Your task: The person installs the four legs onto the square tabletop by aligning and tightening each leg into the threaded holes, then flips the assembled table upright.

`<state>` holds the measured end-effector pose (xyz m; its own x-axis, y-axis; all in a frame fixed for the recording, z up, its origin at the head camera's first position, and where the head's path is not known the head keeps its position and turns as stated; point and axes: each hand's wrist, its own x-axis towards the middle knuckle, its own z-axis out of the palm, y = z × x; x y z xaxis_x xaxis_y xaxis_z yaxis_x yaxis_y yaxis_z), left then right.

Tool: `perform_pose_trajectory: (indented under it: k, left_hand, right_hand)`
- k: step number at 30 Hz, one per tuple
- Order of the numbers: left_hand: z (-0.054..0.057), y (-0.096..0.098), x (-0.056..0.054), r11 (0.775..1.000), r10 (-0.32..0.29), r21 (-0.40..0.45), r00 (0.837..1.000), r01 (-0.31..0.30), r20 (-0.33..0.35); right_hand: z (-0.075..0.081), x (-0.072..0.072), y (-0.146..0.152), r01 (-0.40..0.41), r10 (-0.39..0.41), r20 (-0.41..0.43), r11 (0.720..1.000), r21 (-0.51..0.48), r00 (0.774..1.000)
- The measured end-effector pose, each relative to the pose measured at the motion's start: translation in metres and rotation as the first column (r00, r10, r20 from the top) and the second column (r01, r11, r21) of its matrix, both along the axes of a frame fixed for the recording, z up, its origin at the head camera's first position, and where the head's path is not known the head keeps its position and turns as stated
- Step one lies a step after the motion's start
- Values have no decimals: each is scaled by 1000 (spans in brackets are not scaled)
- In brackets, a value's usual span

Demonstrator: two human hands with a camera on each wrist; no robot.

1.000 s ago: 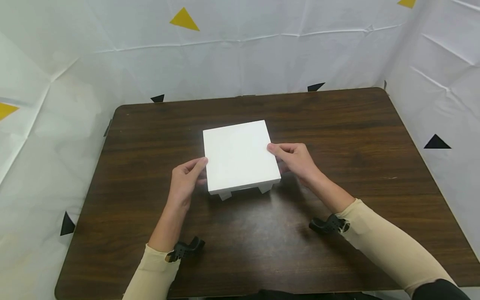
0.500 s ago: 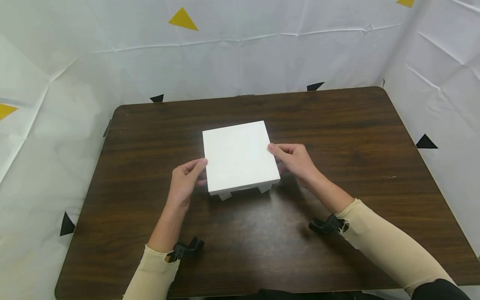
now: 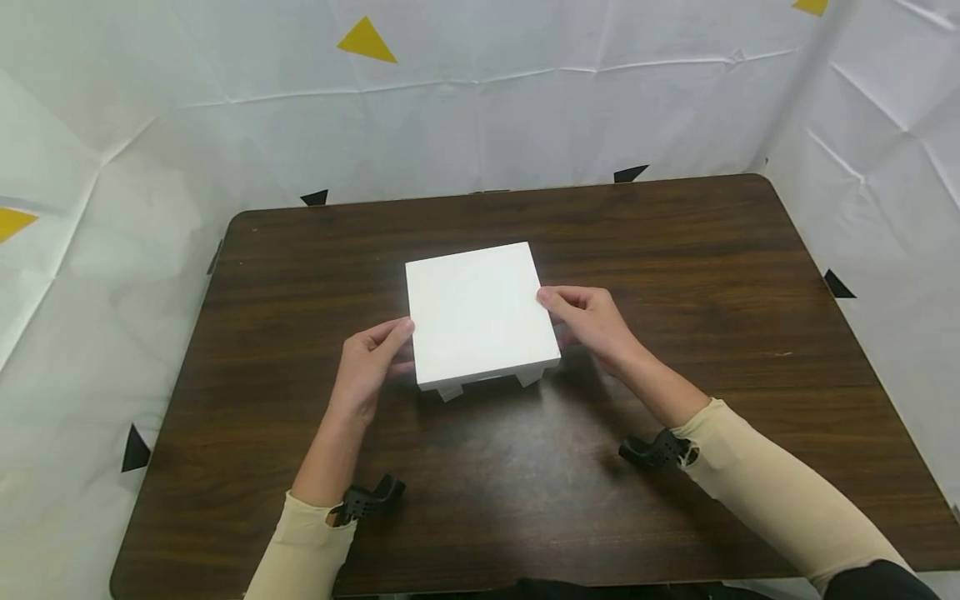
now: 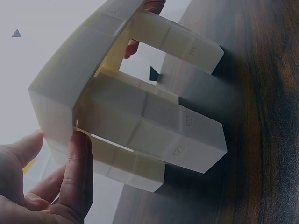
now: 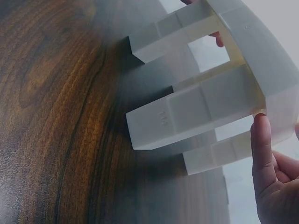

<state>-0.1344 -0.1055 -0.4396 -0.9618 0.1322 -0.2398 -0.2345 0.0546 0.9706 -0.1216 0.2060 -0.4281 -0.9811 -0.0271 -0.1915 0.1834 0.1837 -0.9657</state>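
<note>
A small white table (image 3: 480,317) with a flat square top and several stubby legs stands upright mid-tabletop. My left hand (image 3: 363,367) pinches its left edge, thumb at the rim and fingers beneath the top. At the opposite edge, my right hand (image 3: 592,323) holds on with the thumb on the upper face and other fingers lower down. Raised numbers mark the legs (image 4: 161,121) in the left wrist view. From the right wrist, a leg (image 5: 196,109) and a fingertip against the top's underside show. Whether all leg ends touch the wood, I cannot tell.
A dark wood-grain table (image 3: 705,258) with rounded corners lies beneath everything. White sheeting (image 3: 480,125) with yellow and black triangles encloses its back and sides. Black wrist mounts (image 3: 372,497) jut inward from both forearms over the tabletop.
Both hands keep their hold and the white table stays in place. The left hand has shifted very slightly outward along the edge. The head view has turned a touch.
</note>
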Motion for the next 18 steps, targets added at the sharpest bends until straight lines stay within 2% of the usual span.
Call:
perform_pose_trajectory:
  k: [7, 12, 15, 17, 18]
  left_hand:
    - [5, -4, 3, 1000, -19, -17, 1000, 19, -20]
    - [8, -10, 2, 999, -37, -21, 998, 36, -59]
    - [13, -15, 2, 997, -51, -69, 991, 43, -123]
    - [13, -19, -1, 984, -66, -175, 974, 28, -215]
    - [13, -21, -2, 973, -74, -233, 959, 9, -272]
  right_hand:
    - [4, -1, 3, -14, 14, -33, 1000, 6, 999]
    - [6, -2, 10, -64, 65, -62, 998, 24, 996]
    - [7, -3, 16, -86, 95, -115, 993, 83, 989]
    - [9, -4, 21, -90, 126, -183, 977, 195, 975]
    - [10, -5, 24, -82, 143, -221, 961, 264, 965]
